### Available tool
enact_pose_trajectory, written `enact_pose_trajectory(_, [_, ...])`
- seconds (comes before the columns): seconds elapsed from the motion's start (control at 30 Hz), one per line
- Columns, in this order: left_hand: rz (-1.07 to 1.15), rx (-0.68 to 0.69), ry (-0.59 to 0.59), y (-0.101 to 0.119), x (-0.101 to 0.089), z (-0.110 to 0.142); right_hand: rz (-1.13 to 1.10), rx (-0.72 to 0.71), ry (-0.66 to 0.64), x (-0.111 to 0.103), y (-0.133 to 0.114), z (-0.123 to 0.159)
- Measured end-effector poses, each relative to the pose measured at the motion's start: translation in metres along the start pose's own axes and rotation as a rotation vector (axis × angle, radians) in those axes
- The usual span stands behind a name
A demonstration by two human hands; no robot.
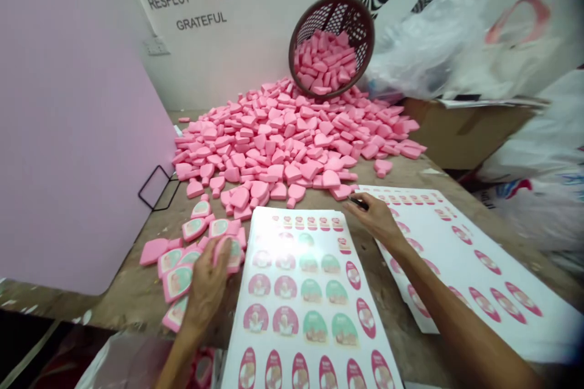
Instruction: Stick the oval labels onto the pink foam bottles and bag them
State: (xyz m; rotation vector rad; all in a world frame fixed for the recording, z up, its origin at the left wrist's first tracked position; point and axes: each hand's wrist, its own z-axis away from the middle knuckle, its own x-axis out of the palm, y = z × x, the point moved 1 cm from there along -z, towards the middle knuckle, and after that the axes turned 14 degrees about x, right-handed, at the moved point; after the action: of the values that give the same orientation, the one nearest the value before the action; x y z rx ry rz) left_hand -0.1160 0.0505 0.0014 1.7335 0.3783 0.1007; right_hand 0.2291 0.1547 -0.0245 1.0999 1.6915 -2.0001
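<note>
My left hand grips a pink foam piece with a round sticker on it, at the near end of a group of stickered pink pieces. A bare pink piece lies just left of them. My right hand rests at the top corner of a stack of printed sticker sheets, pinching a small black object whose kind I cannot tell. A second printed sheet lies under and beyond that hand. Behind them spreads a large heap of pink foam pieces.
A tilted brown plastic basket holds more pink pieces above the heap. The worn wooden table carries everything. A pink partition and black wire frame stand left; a cardboard box and white plastic bags stand right.
</note>
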Motion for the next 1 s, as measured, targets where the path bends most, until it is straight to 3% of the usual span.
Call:
enact_pose_trajectory(0.07, [-0.371, 0.208, 0.055, -0.005, -0.017, -0.011, 0.065, 0.073, 0.104, 0.007, -0.002, -0.03])
enact_pose_trajectory(0.13, [-0.554, 0.391, 0.112, -0.006, -0.022, -0.016, 0.096, 0.125, 0.163, 0.016, -0.008, -0.055])
enact_pose_trajectory(0.23, [-0.521, 0.522, 0.16, 0.001, -0.011, -0.015, 0.106, 0.177, 0.179, 0.029, -0.021, -0.081])
enact_pose_trajectory(0.37, [-0.328, 0.478, 0.066, 0.016, 0.018, -0.006, 0.039, 0.169, 0.103, 0.031, -0.036, -0.089])
enact_pose_trajectory(0.43, [-0.229, 0.332, -0.034, 0.02, 0.035, -0.003, -0.016, 0.125, 0.04, 0.027, -0.041, -0.071])
enact_pose_trajectory(0.53, [0.041, 0.065, -0.17, 0.022, 0.063, 0.001, -0.089, 0.049, -0.113, 0.02, -0.049, -0.011])
enact_pose_trajectory(0.57, [0.139, 0.009, -0.2, 0.022, 0.072, 0.003, -0.114, 0.022, -0.192, 0.019, -0.052, 0.014])
enact_pose_trajectory(0.63, [0.288, -0.055, -0.242, 0.021, 0.088, 0.008, -0.251, -0.064, -0.554, 0.02, -0.057, 0.062])
enact_pose_trajectory(0.7, [0.373, -0.085, -0.235, 0.019, 0.097, 0.014, -0.287, -0.126, -0.666, 0.022, -0.056, 0.093])
enact_pose_trajectory(0.73, [0.398, -0.099, -0.22, 0.017, 0.099, 0.017, -0.267, -0.139, -0.594, 0.023, -0.053, 0.1])
enact_pose_trajectory(0.87, [0.377, -0.174, -0.224, 0.005, 0.101, 0.022, 0.045, -0.224, -0.034, 0.034, -0.027, 0.087])
enact_pose_trajectory(1.0, [0.27, -0.195, -0.247, -0.006, 0.106, 0.019, 0.241, -0.359, 0.074, 0.051, -0.01, 0.073])
